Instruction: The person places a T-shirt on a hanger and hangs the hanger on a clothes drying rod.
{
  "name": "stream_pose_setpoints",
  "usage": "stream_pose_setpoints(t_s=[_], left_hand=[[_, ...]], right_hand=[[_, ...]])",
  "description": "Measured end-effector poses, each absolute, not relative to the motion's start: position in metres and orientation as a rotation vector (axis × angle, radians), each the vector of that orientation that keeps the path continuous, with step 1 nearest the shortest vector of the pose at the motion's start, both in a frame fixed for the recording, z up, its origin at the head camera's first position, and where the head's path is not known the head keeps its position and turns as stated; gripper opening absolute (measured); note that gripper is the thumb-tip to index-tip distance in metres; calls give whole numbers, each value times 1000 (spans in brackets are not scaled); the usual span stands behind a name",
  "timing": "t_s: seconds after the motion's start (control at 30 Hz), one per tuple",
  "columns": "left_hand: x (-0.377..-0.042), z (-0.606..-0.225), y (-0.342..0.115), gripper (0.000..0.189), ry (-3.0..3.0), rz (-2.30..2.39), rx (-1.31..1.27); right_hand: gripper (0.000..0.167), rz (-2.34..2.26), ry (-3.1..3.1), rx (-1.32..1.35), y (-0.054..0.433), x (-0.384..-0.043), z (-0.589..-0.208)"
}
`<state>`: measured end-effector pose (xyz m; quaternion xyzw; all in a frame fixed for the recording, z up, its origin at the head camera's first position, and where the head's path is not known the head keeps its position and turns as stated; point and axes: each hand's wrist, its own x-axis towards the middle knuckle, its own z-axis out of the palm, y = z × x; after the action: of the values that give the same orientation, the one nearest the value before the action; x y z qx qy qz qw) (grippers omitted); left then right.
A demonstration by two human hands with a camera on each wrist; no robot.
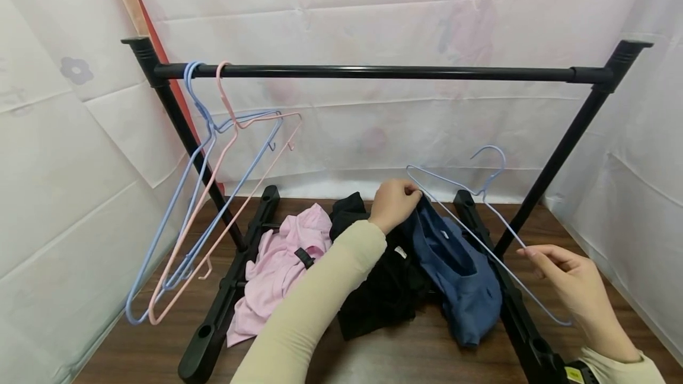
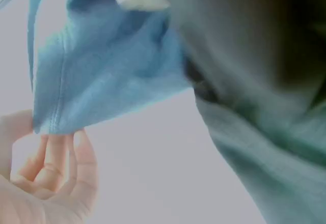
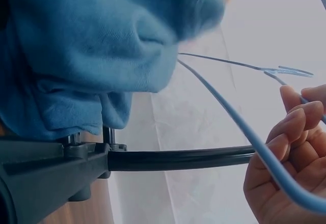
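My left hand (image 1: 393,205) pinches the top edge of a blue garment (image 1: 453,265), which hangs down toward the floor on the right. In the left wrist view, thumb and fingers hold a stitched corner of the blue cloth (image 2: 97,76). My right hand (image 1: 570,280) pinches one sloping arm of a light blue hanger (image 1: 493,209), whose hook points up. The hanger's far end reaches close to my left hand, beside the garment's upper edge. In the right wrist view, the hanger's long bar (image 3: 229,112) passes in front of my right fingers.
A black clothes rack (image 1: 373,72) spans the view. Blue hangers (image 1: 136,280) and a pink hanger (image 1: 184,230) hang at its left end. A pink garment (image 1: 288,253) and a black garment (image 1: 381,301) lie on the wooden floor (image 1: 368,360) between the rack's feet.
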<state>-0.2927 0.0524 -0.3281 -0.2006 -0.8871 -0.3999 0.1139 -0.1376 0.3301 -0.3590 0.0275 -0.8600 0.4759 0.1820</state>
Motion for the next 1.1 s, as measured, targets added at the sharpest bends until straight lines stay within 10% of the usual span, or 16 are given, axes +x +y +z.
stream_pose_setpoints(t_s=[1.1], left_hand=[[-290,-350,32,27,-2759,-1216,-703]], right_hand=[[16,1258,-2381,163,330,-124,-350]])
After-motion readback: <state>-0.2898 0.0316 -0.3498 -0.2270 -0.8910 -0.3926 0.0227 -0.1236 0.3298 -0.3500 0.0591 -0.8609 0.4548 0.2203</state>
